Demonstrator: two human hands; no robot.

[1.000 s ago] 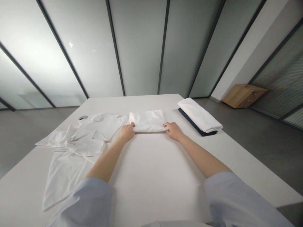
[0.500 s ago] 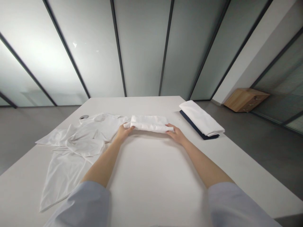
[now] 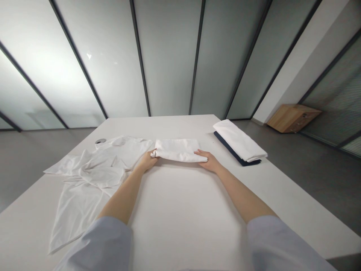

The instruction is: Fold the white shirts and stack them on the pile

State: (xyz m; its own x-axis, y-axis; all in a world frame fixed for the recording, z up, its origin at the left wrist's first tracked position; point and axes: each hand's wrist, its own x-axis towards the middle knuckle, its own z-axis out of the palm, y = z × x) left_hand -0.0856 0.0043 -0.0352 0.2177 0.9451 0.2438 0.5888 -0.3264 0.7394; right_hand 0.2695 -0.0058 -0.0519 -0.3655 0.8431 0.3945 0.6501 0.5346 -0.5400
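A folded white cloth lies flat on the table in front of me. My left hand pinches its near left corner, where a small bunch of fabric sticks out. My right hand is at the near right corner, with its fingers seeming to hold the edge. To the left of my left hand, a loose, rumpled white garment is spread across the table, not quite touching my wrist.
The white table stretches ahead. At its far right, a folded white cloth stack rests on a dark navy folded item. A round grommet is set in the tabletop. A wooden cabinet stands on the floor beyond.
The cloth between my hands has gone from a raised, narrow fold to a flatter, wider shape on the table. My hands now sit lower on its near edge.
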